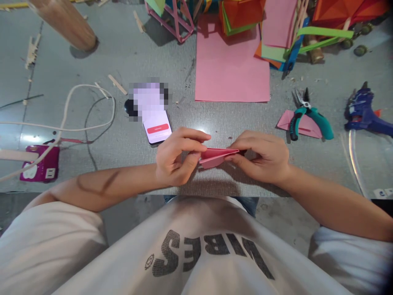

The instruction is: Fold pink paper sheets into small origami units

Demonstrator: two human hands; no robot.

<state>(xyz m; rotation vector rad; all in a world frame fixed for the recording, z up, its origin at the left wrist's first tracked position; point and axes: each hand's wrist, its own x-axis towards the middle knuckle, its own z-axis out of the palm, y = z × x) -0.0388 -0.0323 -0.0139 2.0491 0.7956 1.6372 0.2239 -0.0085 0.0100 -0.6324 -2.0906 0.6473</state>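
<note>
A small folded pink paper (216,157) is held between my two hands, just above the table's near edge. My right hand (260,155) pinches its right, pointed end between thumb and forefinger. At the left end, the thumb and fingers of my left hand (179,155) close on the paper, with the forefinger lifted along the top. The folded layers stand apart toward the left. Behind my left hand lies a lit phone (158,127), partly blurred out.
A pink sheet (232,73) lies ahead. Teal pliers (319,119) rest on folded pink paper (287,119) at right, near a blue glue gun (362,108). Left are a white cable (69,98), a magenta box (50,164) and a brown cylinder (66,24). Coloured paper pieces (242,14) sit at the back.
</note>
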